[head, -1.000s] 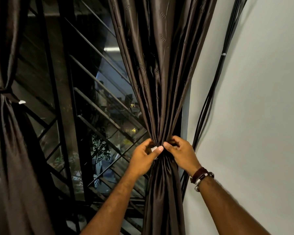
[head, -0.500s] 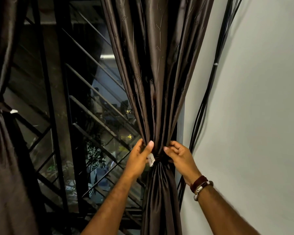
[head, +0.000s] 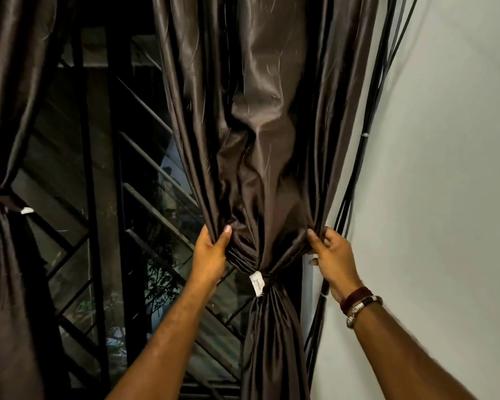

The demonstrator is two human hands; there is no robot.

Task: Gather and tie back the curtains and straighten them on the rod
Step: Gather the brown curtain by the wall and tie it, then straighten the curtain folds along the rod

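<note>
Where it hangs against the window's right edge, the dark brown satin curtain [head: 260, 140] is cinched by a matching fabric tie-back [head: 267, 277] carrying a small white tag [head: 257, 283]. Fabric balloons loosely above the tie. Left hand [head: 211, 255] pinches folds at the curtain's left edge; right hand [head: 334, 255] grips folds at its right edge, both just above the tie. A second tied brown curtain [head: 3, 197] hangs at the window's left edge. Black window grille [head: 145, 203] between them, dark outside. Black cables [head: 355, 183] run down the pale wall [head: 445, 168]. Curtain's long axis vertical, pleats converging downward to the tie.
</note>
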